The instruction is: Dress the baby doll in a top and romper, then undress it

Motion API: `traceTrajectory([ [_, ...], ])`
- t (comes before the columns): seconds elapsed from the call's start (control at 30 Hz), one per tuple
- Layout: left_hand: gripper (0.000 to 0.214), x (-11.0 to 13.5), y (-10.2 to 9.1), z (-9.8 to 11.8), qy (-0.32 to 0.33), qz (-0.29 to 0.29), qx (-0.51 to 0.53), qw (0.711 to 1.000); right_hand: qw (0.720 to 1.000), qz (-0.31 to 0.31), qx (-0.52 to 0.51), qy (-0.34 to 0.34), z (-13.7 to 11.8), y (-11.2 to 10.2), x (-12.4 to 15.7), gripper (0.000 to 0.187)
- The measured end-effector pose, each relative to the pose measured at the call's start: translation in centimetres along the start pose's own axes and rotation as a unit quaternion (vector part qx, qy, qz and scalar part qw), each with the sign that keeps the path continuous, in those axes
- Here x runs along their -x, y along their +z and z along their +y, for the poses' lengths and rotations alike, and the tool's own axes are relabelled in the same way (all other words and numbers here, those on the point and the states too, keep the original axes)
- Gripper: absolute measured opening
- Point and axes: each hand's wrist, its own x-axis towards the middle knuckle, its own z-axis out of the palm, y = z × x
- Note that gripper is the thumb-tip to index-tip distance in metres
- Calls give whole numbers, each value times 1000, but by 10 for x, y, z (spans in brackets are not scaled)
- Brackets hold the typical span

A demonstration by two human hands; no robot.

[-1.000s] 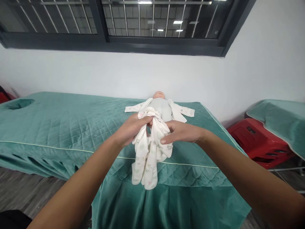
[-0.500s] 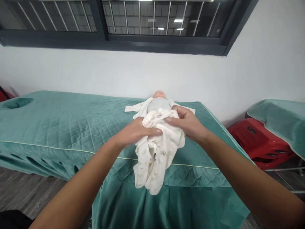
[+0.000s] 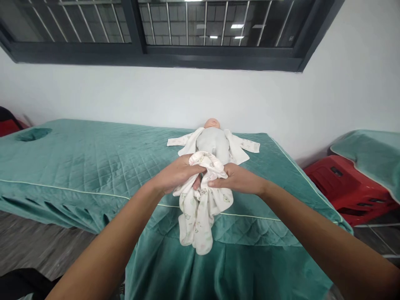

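Between both hands hang small white printed baby pants [image 3: 201, 225], bunched at the waistband, with the legs dangling over the near edge of the bed. My left hand [image 3: 183, 173] grips the bunched cloth from the left, thumb on top. On the right side my right hand [image 3: 231, 179] pinches the same cloth between thumb and fingers. Just beyond them a baby doll [image 3: 214, 141] lies on its back, head toward the wall. A white printed baby jacket [image 3: 239, 152] is spread open around the doll, sleeves stretched out to both sides. The pants hide the doll's lower end.
The bed has a green quilted cover [image 3: 93, 158] and a face hole [image 3: 34, 134] at the left. A white wall and a dark-framed window [image 3: 218, 56] rise behind it. Right of the bed stands a red plastic object [image 3: 353, 183] beside another green-covered surface [image 3: 371, 154].
My right hand has moved down and slightly left, onto a lower part of the pants. The waistband is gathered more tightly, and more of the doll and jacket shows.
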Motion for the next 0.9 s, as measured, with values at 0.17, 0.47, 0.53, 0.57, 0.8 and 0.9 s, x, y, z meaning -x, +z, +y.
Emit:
traceTrajectory([
  [0.17,40,3,-2,-1,17,-118,-21,993,983,119,-142,-17,-2,-2,-5,41],
  [0.47,38,-4,0,-18,8,-3,124,992,960,89,-264,-17,1,0,2,51],
  [0.53,40,-9,0,-21,22,31,179,983,977,22,-211,-1,5,1,6,52],
  [0.57,39,-11,0,-22,26,43,196,979,983,-11,-183,2,7,3,7,52],
  [0.8,43,-11,6,-34,4,44,238,970,966,100,-240,4,13,12,6,36],
  [0.9,46,-4,9,-42,-37,-18,220,975,915,177,-360,-49,15,10,3,38],
])
